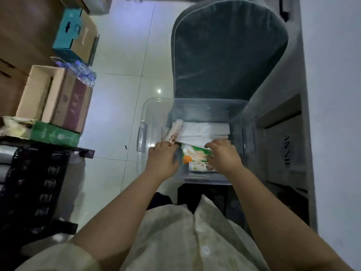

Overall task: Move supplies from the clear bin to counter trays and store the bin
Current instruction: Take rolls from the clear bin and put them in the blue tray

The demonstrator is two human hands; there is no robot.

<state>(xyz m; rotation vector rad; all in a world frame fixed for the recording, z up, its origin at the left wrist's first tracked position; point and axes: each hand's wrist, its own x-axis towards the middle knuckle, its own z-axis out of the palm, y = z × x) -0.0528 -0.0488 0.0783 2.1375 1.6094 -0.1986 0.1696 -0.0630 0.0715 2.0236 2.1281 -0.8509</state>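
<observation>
Low in the middle of the frame, both hands are inside the clear bin [148, 114]: the left hand [163, 159] pinches the near end of a slim red-printed roll [175, 132], its long axis running up-frame away from that hand, and the right hand [224, 155] curls over a green-and-white packet [196, 156] lying between the two hands. Beyond sits a white folded stack [207, 130]; the packet shows drawn hands, its lettering unreadable.

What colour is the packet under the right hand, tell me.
Green and white with an orange circle: the packet under the right hand, best in the head view.
</observation>
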